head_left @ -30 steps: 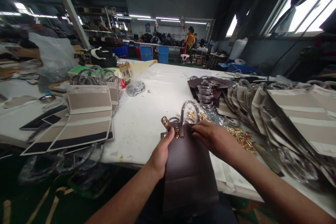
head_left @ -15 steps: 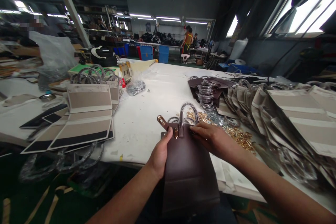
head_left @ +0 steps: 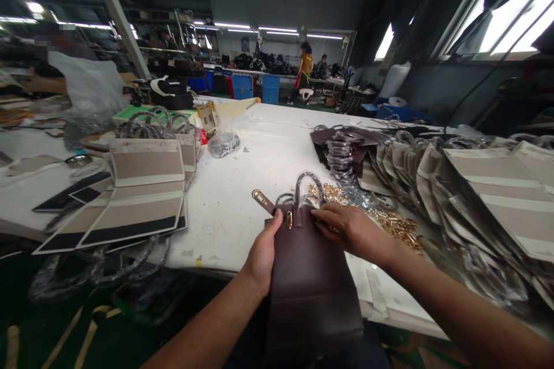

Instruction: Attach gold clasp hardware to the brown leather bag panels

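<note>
A dark brown handbag panel (head_left: 315,288) hangs over the table's front edge toward me, its plastic-wrapped handle (head_left: 308,179) standing up at the top. My left hand (head_left: 264,253) grips its left edge, thumb on the front near a gold clasp (head_left: 289,219). A strap with a gold plate (head_left: 260,199) sticks out to the upper left above that thumb. At the panel's upper right edge, my right hand (head_left: 346,229) pinches close to the handle's base. Its fingertips are partly hidden, and I cannot make out any small piece between them.
Small gold fittings (head_left: 396,225) lie scattered behind my right hand. Stacked beige-lined bag panels (head_left: 489,184) fill the right side, with dark brown panels (head_left: 363,137) beyond. More beige panels (head_left: 147,161) stand at left. A person (head_left: 305,66) is in the background.
The gold-plated strap has swung slightly left and up. My hands keep their hold on the panel, with only a slight shift. The person in the background has moved a little left.
</note>
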`<state>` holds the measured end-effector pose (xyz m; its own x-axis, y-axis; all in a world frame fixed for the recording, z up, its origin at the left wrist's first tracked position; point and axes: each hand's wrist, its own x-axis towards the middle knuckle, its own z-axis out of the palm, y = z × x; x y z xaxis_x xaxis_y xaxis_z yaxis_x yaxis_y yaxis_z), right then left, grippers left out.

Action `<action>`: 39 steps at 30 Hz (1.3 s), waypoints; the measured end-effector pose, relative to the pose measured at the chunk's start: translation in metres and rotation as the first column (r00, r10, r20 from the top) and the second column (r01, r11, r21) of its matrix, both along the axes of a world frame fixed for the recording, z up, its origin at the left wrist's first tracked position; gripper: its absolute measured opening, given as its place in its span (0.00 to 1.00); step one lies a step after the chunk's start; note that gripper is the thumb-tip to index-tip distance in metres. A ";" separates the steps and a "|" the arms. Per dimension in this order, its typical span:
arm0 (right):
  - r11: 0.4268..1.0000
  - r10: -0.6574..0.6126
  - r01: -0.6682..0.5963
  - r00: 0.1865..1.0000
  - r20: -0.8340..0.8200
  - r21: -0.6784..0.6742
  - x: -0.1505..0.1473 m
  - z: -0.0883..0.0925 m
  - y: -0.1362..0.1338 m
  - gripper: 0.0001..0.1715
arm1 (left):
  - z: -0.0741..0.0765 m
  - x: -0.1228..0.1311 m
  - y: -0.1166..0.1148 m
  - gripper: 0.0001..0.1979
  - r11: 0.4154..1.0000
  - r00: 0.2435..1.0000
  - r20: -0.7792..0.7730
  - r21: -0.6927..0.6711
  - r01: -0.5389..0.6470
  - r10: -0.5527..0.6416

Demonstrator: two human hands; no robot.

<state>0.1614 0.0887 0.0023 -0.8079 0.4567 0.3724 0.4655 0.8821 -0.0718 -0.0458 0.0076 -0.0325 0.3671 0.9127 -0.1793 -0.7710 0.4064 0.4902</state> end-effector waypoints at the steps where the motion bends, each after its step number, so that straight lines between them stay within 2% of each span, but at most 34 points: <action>1: 1.000 0.003 -0.003 1.000 0.013 -0.003 0.000 0.001 0.001 0.15 | -0.001 0.000 0.001 0.31 1.000 1.000 0.026 -0.002 0.001 -0.001; 6: 1.000 -0.014 0.012 0.996 0.091 0.028 0.000 0.002 0.005 0.16 | -0.001 0.001 0.004 0.29 1.000 0.995 0.097 -0.007 -0.003 0.004; 9: 0.997 -0.078 0.077 0.993 0.087 0.023 -0.003 -0.009 0.006 0.17 | -0.003 0.000 0.007 0.30 0.999 0.994 0.109 -0.027 0.017 -0.014; 12: 0.991 -0.122 0.126 0.990 0.073 -0.045 -0.007 -0.024 0.007 0.17 | -0.009 -0.002 0.010 0.32 0.996 0.994 0.103 -0.081 0.043 -0.034; 14: 0.988 -0.114 0.122 0.990 0.078 -0.100 -0.008 -0.030 0.008 0.18 | -0.015 -0.003 0.012 0.33 0.995 0.996 0.083 -0.103 0.018 -0.009; 20: 0.982 -0.067 0.089 0.989 0.132 -0.167 -0.010 -0.022 0.014 0.19 | -0.026 -0.004 0.017 0.31 0.992 0.998 0.036 -0.113 -0.056 0.060; 28: 0.980 -0.158 0.178 0.967 0.198 -0.088 -0.019 -0.030 0.015 0.15 | -0.027 -0.005 0.017 0.32 0.990 0.996 0.080 -0.138 -0.016 0.027; 31: 0.973 -0.149 0.178 0.971 0.187 -0.149 -0.019 -0.028 0.015 0.15 | -0.027 -0.005 0.017 0.32 0.990 0.995 0.099 -0.140 -0.010 0.024; 35: 0.963 -0.078 0.112 0.986 0.145 -0.246 -0.015 -0.021 0.014 0.13 | -0.025 -0.004 0.017 0.31 0.992 0.993 0.120 -0.127 0.000 0.015; 39: 0.949 -0.127 0.143 0.989 0.075 -0.281 -0.012 -0.020 0.009 0.12 | -0.021 -0.004 0.014 0.31 0.993 0.995 0.099 -0.119 -0.018 0.030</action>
<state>0.1496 0.0976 -0.0176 -0.7469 0.6436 0.1671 0.5895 0.7572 -0.2813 -0.0494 0.0214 -0.0536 0.3668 0.8961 -0.2499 -0.8241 0.4376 0.3596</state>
